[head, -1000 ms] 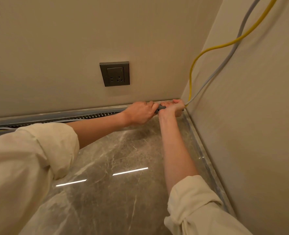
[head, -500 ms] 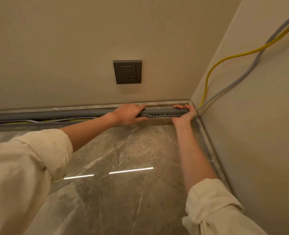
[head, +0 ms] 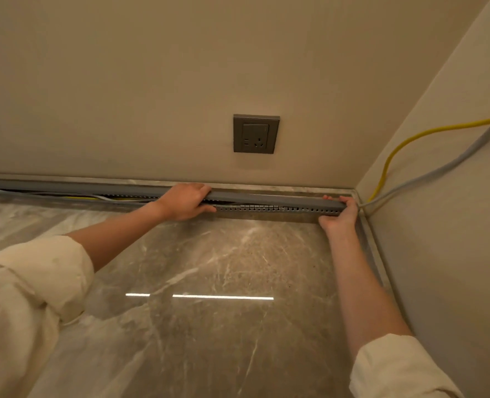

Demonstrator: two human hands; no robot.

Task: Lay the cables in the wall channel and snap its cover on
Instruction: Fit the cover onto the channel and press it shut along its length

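The left hand is curling its fingers over the top of the grey cover with the thumb underneath, gripping it, while the right hand is clasping the cover's end by the corner, fingers wrapped over its top edge. Between the two hands the slotted channel is showing just below the cover, so the cover looks placed but not snapped. Left of the left hand, the cables are lying in the open gap; right of the right hand, a yellow cable and a grey cable are climbing the side wall. The next move likely calls for pressing the cover down firmly along its length.
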